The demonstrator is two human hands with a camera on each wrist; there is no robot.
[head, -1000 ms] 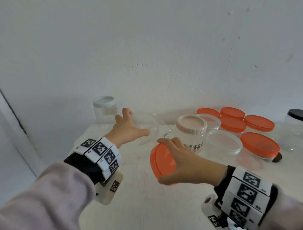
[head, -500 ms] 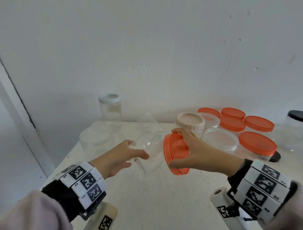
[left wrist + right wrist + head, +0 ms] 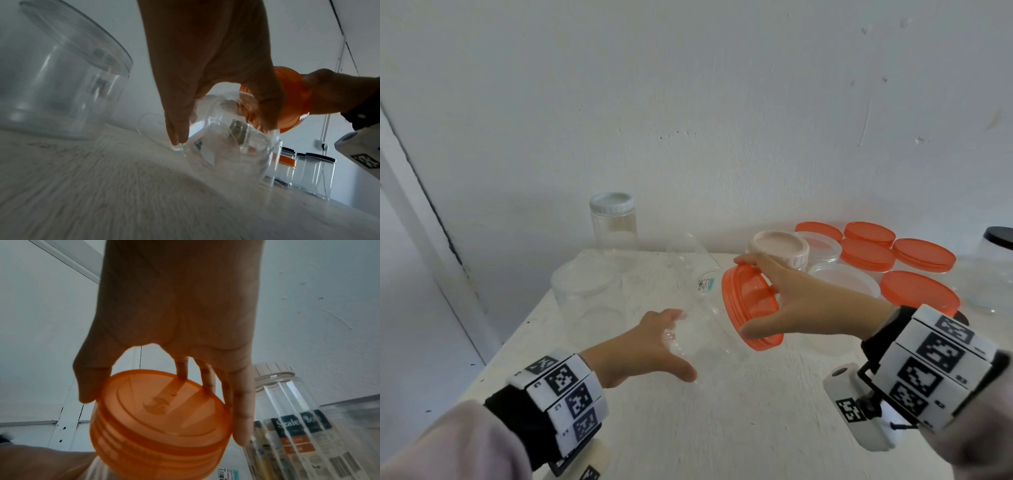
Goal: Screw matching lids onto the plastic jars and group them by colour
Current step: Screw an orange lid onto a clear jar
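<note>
My left hand (image 3: 643,346) grips a clear lidless jar (image 3: 702,322), tilted with its mouth toward 2 o'clock, thumb on the near side and fingers curled over the far side. From the left wrist view the jar (image 3: 230,146) is held just above the table (image 3: 92,186), or may touch it; I cannot tell which. My right hand (image 3: 801,301) pinches an orange lid (image 3: 751,305) by its rim, thumb at the lid's 6 o'clock edge and fingers over its 12 o'clock edge, the open underside turned toward the jar's mouth. The lid sits right at the mouth; whether it already touches the threads I cannot tell. In the right wrist view the lid (image 3: 160,421) shows its flat top, with my thumb at 9 o'clock and fingers (image 3: 242,418) down the 3 o'clock side.

Outward from there on the white table (image 3: 722,428): at 10 o'clock of the held jar stands a wide clear tub (image 3: 589,298) with a clear lid, and behind it at 11 o'clock a tall jar with a white lid (image 3: 613,222). At 1 o'clock stands a jar with a beige lid (image 3: 779,250), just behind my right fingers. At 2 o'clock sits a cluster of low tubs with orange lids (image 3: 919,294), and among them a couple with clear lids (image 3: 846,281). At the far 3 o'clock edge is a jar with a black lid (image 3: 1000,240), only partly in view.
</note>
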